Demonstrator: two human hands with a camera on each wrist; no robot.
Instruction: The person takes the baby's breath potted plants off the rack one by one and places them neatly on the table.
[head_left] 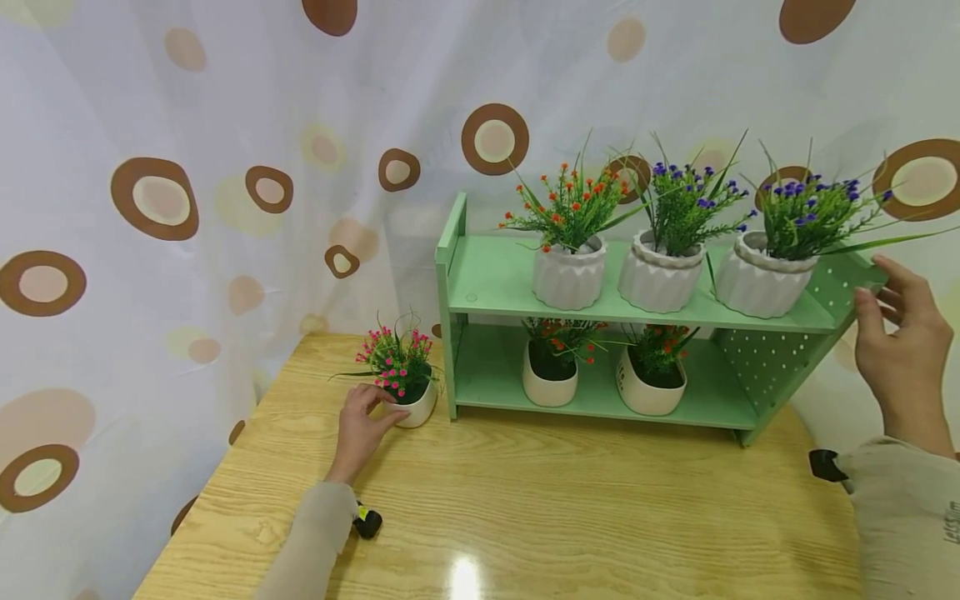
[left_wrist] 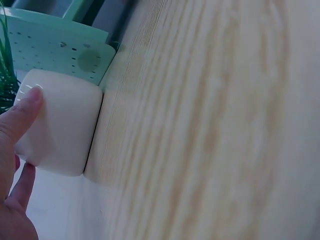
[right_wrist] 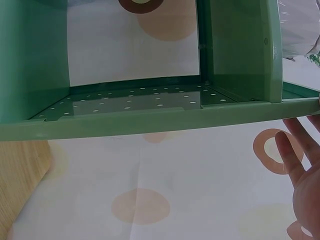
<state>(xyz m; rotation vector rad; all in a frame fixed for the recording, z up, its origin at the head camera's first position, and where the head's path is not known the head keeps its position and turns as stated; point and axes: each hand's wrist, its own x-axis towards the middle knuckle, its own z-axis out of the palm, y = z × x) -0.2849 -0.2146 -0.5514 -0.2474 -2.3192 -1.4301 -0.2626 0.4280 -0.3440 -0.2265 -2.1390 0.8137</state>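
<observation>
My left hand (head_left: 365, 425) holds a small white flower pot (head_left: 417, 408) with pink artificial flowers (head_left: 399, 362) by its rim. This pot stands on the table just left of the green shelf (head_left: 487, 275). In the left wrist view, the thumb (left_wrist: 31, 102) lies against the smooth pot wall (left_wrist: 62, 122), with other fingers around its far side. At the shelf's upper right corner, my right hand (head_left: 903, 342) grips the edge of the side panel between thumb and fingers. The right wrist view cuts off part of that hand (right_wrist: 307, 185).
Three ribbed white pots stand on the top board, one with orange flowers (head_left: 568, 275) and two with purple ones (head_left: 660, 275). Below are two cream pots (head_left: 551, 387) with orange-red flowers. The wooden table (head_left: 525, 492) meets a patterned curtain (head_left: 187, 333) behind.
</observation>
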